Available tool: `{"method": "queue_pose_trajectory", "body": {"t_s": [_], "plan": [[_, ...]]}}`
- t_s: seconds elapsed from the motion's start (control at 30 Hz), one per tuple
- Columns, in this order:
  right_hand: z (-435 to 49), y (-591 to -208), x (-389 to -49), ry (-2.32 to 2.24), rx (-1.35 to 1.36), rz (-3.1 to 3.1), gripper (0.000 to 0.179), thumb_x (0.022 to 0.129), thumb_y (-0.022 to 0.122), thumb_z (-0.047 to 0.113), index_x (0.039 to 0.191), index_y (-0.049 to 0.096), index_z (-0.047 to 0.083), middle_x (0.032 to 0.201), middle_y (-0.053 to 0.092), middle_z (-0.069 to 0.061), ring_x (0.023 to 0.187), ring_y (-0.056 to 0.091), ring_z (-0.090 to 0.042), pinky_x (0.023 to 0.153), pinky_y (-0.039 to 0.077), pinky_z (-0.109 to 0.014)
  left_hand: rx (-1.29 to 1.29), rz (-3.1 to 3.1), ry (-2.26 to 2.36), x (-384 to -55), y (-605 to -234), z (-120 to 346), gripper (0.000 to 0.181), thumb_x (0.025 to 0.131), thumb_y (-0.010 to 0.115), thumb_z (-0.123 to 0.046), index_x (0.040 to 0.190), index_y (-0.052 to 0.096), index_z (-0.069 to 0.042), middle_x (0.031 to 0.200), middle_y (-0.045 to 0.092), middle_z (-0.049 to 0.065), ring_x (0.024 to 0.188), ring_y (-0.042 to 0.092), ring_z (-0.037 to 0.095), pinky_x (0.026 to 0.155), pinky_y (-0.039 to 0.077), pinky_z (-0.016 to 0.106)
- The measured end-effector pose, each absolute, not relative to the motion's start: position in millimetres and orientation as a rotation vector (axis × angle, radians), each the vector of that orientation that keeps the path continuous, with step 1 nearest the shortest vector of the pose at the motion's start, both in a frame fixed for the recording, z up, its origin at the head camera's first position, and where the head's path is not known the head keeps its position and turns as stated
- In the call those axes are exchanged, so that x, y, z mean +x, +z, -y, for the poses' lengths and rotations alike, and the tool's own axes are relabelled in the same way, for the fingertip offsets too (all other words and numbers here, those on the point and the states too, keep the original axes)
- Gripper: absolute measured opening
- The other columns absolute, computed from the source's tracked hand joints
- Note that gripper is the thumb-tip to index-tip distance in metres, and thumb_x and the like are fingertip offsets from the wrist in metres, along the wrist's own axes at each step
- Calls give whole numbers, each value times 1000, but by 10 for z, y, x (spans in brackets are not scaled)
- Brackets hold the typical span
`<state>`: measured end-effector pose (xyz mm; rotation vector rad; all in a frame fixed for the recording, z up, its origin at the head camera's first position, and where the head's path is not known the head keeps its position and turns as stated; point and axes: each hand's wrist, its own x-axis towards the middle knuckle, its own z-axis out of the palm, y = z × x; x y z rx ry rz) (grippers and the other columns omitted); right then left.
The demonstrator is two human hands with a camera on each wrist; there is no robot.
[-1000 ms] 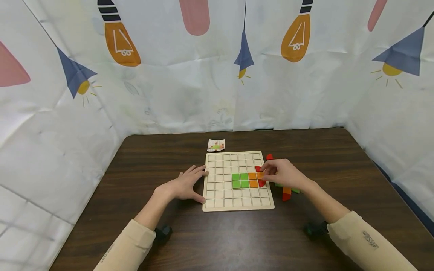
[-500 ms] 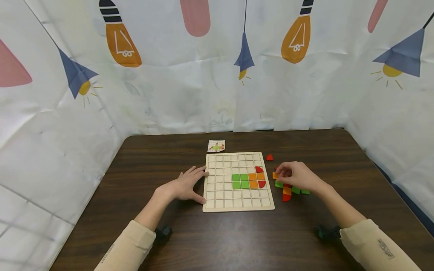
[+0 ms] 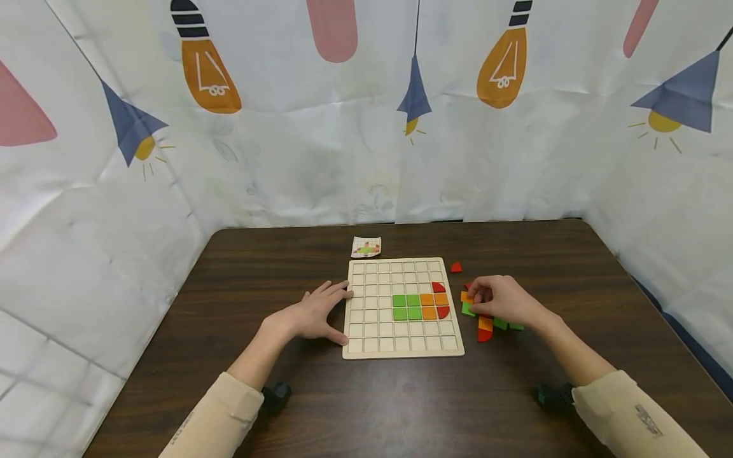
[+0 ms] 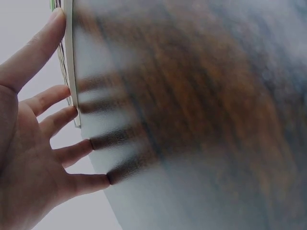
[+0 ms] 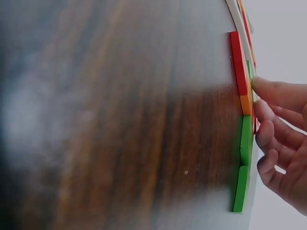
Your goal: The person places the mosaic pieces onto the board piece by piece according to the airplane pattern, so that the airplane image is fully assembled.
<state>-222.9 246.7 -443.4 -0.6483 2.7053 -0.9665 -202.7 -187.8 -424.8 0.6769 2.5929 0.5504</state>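
Note:
A pale wooden grid board point(image 3: 366, 343) lies on the table, holding green square tiles point(image 3: 406, 307), orange square tiles point(image 3: 427, 299) and two red quarter-round tiles point(image 3: 443, 312) toward its right side. My left hand point(image 3: 312, 313) is spread, its thumb and fingers resting along the board's left edge; the left wrist view shows straight fingers against the rim point(image 4: 72, 57). My right hand point(image 3: 504, 299) is over the loose tiles right of the board. Its thumb and forefinger pinch a green square tile point(image 3: 467, 309), partly hidden by the fingers.
Near the right hand lie loose green tiles point(image 3: 501, 323), an orange tile point(image 3: 485, 323) and a red tile point(image 3: 484, 334). Another red piece point(image 3: 456, 267) is by the board's upper right corner. A small pattern card point(image 3: 366, 247) lies behind the board on the dark table point(image 3: 275, 254).
The right hand has moved right, off the board to the loose tiles, leaving two red tiles on the board. A green tile by its fingertips has shifted slightly left. The left hand stays put.

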Motion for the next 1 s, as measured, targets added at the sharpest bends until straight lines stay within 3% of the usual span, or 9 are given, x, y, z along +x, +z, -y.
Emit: {"method": "queue_pose_trajectory", "body": {"t_s": [0.4,1.0], "plan": [[-2488,-4454,-2319,-941,-542,-2760,23,89,83,18,103,69,5,80,63,2,72,58,-18,62,54,-30,675,-2589,563,-2023,-4244,1870,93,83,87,-42,157,41,-9,169,18,12,154,8,43,112,9,77],[-2481,-4405,-2262,-873,-585,-2721,24,87,85,26,94,69,10,79,61,3,71,56,-15,64,50,-30,663,-2588,565,-2016,-4230,1869,93,83,87,-41,157,41,-9,169,18,12,154,8,43,112,9,76]]}}
